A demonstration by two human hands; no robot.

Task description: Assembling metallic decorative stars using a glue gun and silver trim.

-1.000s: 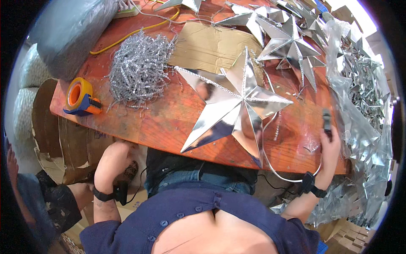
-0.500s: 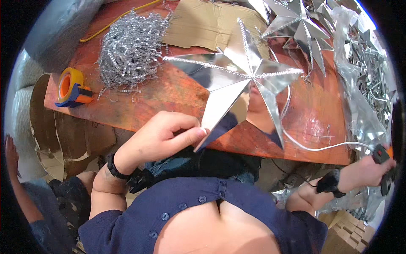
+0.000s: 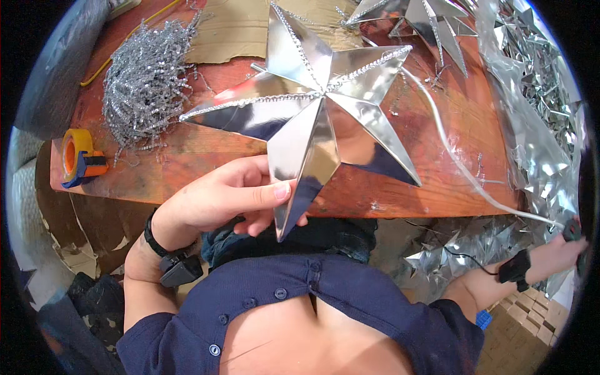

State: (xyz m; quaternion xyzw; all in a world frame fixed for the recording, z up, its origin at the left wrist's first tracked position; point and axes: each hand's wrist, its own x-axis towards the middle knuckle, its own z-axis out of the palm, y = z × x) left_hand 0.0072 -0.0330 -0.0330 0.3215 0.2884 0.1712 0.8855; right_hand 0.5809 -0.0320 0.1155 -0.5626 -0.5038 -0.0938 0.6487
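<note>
My left hand grips a shiny silver five-pointed star by its lower point, thumb in front and fingers behind. The star is faceted and mirror-like, held tilted above the table's near edge. Silver beaded trim runs along the ridges of its three upper points; the two lower ridges are bare. Out at the far right, my right hand is closed around a dark hand tool, partly lost at the picture's rim. A white cord runs from behind the star to that tool.
On the red-brown wooden table lie a heap of silver beaded trim, a yellow-and-blue tape dispenser and a cardboard sheet. More silver stars are at the back right. Plastic sheeting and shiny silver pieces line the right side.
The star has come nearer and shifted left with my left hand, and its lower point has swung more upright. My right hand, still on the tool, has moved slightly. The view has shifted.
</note>
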